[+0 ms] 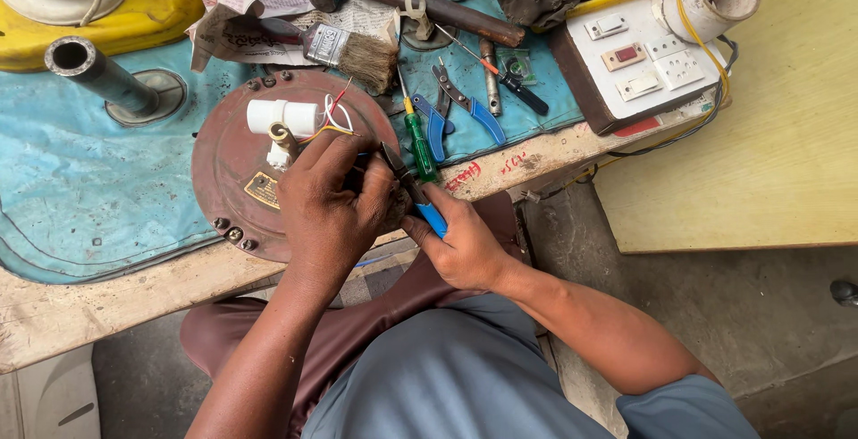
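Left hand pinched wires over round brown motor plate; right hand, touching it, gripped blue-handled pliers. Green screwdriver lay just beyond.

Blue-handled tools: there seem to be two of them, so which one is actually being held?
The one in the right hand, its blue handle poking out of the fist by the round brown plate. The other, blue-handled pliers, lies untouched on the blue cloth above.

A worn wooden surface carries a blue sheet; a pale yellow board stands right, grey concrete floor below.
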A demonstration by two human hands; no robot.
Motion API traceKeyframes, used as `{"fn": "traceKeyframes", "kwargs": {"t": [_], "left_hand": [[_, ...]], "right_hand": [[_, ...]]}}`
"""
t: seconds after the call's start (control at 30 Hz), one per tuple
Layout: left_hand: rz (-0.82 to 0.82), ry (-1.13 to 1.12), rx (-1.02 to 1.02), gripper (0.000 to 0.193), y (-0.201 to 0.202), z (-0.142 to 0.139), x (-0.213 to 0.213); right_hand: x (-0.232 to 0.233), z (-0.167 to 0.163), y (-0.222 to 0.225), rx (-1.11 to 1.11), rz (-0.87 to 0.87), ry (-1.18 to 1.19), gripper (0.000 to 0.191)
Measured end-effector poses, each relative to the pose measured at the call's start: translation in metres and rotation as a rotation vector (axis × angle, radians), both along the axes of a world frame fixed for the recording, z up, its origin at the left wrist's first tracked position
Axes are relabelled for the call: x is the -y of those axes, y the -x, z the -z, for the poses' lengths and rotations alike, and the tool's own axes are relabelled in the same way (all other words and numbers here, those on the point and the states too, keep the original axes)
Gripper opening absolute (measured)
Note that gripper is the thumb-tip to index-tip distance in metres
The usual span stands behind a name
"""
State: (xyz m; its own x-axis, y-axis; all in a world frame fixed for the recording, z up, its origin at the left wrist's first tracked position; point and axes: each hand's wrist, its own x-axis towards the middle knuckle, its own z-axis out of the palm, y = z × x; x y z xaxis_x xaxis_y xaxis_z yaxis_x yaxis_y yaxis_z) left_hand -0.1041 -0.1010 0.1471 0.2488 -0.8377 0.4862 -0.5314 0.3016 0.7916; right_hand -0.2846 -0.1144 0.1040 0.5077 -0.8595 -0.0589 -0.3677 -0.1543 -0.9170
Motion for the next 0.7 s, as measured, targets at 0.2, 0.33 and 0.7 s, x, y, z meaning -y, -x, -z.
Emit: {"fn": "traceKeyframes", "kwargs": {"t": [0.2,0.33,0.7], "left_hand": [[0.012,0.011,0.032,0.007,-0.003,0.002,0.001],[0.035,-0.035,0.006,0.006,-0.003,-0.001,0.003],[0.056,0.024,-0.041,0.007,-0.015,0.013,-0.002]], "right_hand": [[0.003,-0.001,0.001,0.066,-0.049,-0.017,0.028],[0.003,0.000,0.002,0.105,-0.068,-0.029,0.033],[0.004,-0.009,0.008,-0.168,-0.027,-0.098,0.037]]}}
